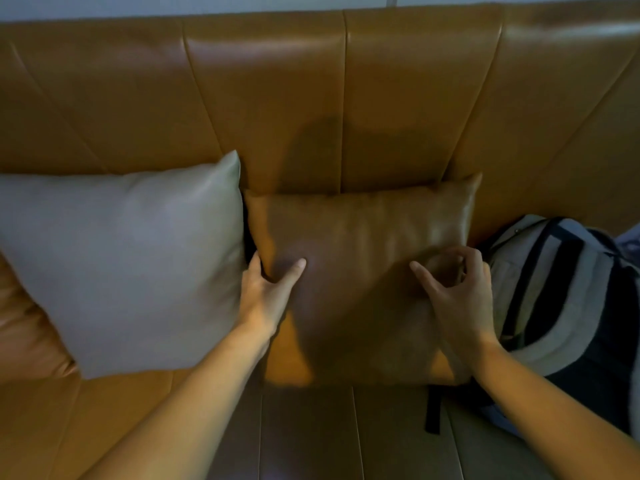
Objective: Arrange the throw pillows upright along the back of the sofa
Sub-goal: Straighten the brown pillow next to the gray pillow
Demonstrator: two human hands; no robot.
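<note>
Left hand (268, 294): fingers tucked behind tan pillow's left edge, thumb on its face
Right hand (459, 285): loosely curled at right side, grasp unclear
Tan pillow (360, 244): between hands, long axis sideways, leaning on sofa back (263, 91)
Grey pillow (121, 258): upright, touching at left
Backpack (561, 299): just right

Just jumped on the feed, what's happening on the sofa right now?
A person is setting the tan pillow upright against the sofa back. The left hand grips its left edge; the right hand rests on its front, fingers curled. A grey pillow already stands beside it, and a backpack lies to the right.
</note>
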